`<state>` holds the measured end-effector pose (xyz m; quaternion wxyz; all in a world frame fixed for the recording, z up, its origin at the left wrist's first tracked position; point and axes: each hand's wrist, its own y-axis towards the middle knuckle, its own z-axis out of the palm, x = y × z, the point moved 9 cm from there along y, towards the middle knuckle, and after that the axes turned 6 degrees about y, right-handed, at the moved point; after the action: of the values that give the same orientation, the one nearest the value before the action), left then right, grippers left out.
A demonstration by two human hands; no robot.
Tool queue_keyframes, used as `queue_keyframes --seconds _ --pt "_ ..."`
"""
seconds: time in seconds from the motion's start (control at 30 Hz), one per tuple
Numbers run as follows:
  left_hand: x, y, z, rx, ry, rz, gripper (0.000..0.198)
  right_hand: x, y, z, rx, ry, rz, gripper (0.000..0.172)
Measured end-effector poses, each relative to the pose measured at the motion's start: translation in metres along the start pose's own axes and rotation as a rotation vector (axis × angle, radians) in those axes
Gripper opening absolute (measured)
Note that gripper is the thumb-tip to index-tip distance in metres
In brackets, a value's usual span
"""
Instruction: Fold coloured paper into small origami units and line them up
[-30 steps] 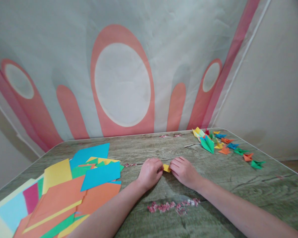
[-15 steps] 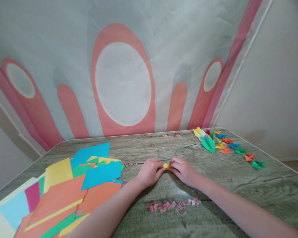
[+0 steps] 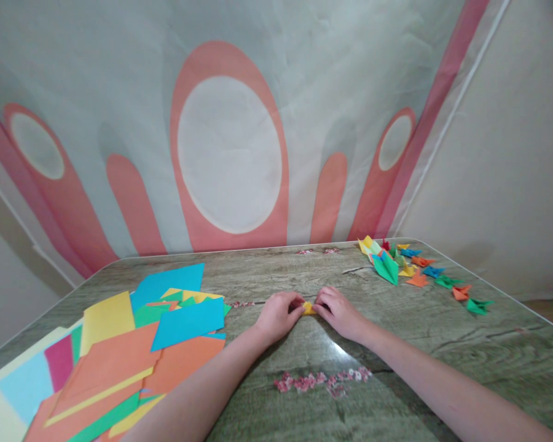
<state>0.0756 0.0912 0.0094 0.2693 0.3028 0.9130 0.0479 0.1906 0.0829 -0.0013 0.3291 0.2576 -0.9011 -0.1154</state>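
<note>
The small yellow paper (image 3: 308, 309), pinched at its ends between the left grip (image 3: 281, 315) and the right grip (image 3: 339, 312) over the counter (image 3: 433, 383), probably wants light, even pressure to keep its edges aligned, and looks compact, folded and partly covered, with loose sheets (image 3: 115, 359) left of both.

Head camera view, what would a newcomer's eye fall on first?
Probably the large white oval ringed in coral pink, on the backdrop behind the table. Next, the bright colored paper sheets overlapping at the left, and the small folded-paper figures at the far right. Between them, the left hand and right hand pinch a small yellow paper.
</note>
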Motion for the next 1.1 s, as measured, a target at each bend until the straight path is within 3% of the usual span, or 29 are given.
queue_keyframes --seconds 0.5,1.1 --pt "0.005 -0.002 -0.002 -0.029 -0.018 -0.091 0.018 0.000 0.000 -0.002 0.062 0.102 -0.041 0.015" --pt "-0.009 -0.004 -0.008 -0.080 0.154 -0.035 0.013 0.007 0.005 0.003 0.009 -0.217 0.039 0.017"
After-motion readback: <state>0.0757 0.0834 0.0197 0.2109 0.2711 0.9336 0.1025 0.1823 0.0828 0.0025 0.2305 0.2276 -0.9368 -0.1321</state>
